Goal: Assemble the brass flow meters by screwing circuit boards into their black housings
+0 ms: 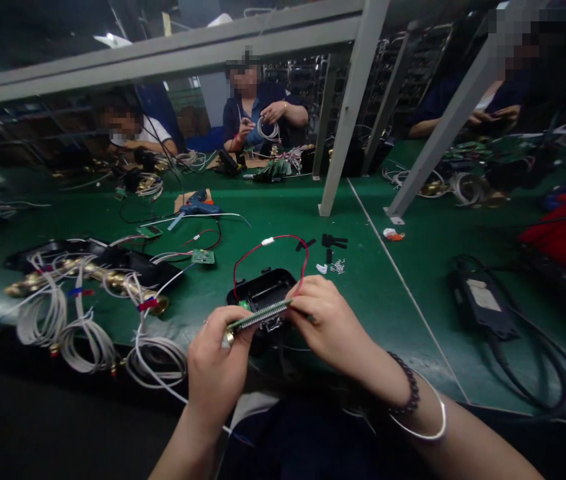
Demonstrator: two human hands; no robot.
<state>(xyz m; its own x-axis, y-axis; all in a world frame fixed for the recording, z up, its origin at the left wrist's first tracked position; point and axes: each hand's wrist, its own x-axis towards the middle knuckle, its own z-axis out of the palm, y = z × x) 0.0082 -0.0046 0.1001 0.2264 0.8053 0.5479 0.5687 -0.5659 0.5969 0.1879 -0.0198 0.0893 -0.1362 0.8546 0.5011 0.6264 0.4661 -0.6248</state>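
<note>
Both hands are closed on one narrow green circuit board [261,315], held edge-on and tilted just above the near edge of the green-covered surface [283,227]. The left hand [216,369] pinches its lower end between thumb and fingers; the right hand [330,325], with a dark bead bracelet and a silver bangle at the wrist, grips the upper end. Directly behind the board sits a small black plastic housing [263,288], open side up, with a thin red wire [273,248] looping from it across the surface.

It looks to me like the fitting step: the board is being lined up with the housing, not yet seated. Setting it in would call for levelling the board and keeping the red wire from getting trapped beneath it.

To the left lies a tangle of white cables with brass connectors [77,300]; small black parts [330,243] lie beyond the housing.
</note>
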